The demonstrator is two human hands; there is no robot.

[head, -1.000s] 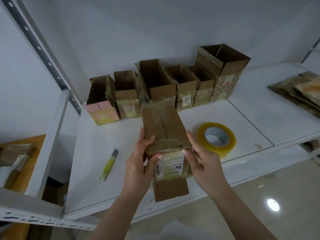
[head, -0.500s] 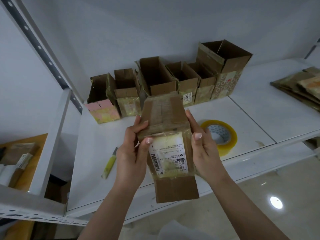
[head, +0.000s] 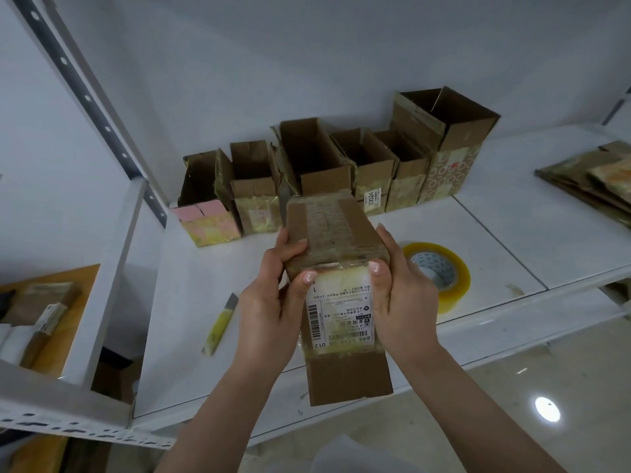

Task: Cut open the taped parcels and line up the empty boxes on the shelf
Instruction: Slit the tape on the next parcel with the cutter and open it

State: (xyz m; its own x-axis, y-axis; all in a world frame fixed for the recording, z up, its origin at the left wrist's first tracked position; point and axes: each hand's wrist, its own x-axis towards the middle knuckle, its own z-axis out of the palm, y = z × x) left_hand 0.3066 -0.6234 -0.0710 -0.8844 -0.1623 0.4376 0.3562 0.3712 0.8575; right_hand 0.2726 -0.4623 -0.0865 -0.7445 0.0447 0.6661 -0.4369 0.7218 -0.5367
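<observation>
I hold a brown cardboard parcel (head: 338, 291) with tape over its top and a white shipping label on its near face, above the front of the white shelf (head: 177, 302). My left hand (head: 269, 302) grips its left side, thumb on the label's top edge. My right hand (head: 399, 295) grips the right side, thumb likewise on the label. A loose flap hangs open at the parcel's lower end. Several opened empty boxes (head: 317, 165) stand in a row along the back of the shelf. A yellow utility knife (head: 220, 324) lies on the shelf left of my hands.
A roll of clear yellowish tape (head: 440, 274) lies on the shelf just right of my right hand. Flattened cardboard pieces (head: 594, 179) are stacked at the far right. A lower shelf at left holds more parcels (head: 41, 312). A grey upright post (head: 85, 93) runs at left.
Both hands raised the parcel and tipped its labelled face toward me. My thumbs shifted onto the label's upper edge.
</observation>
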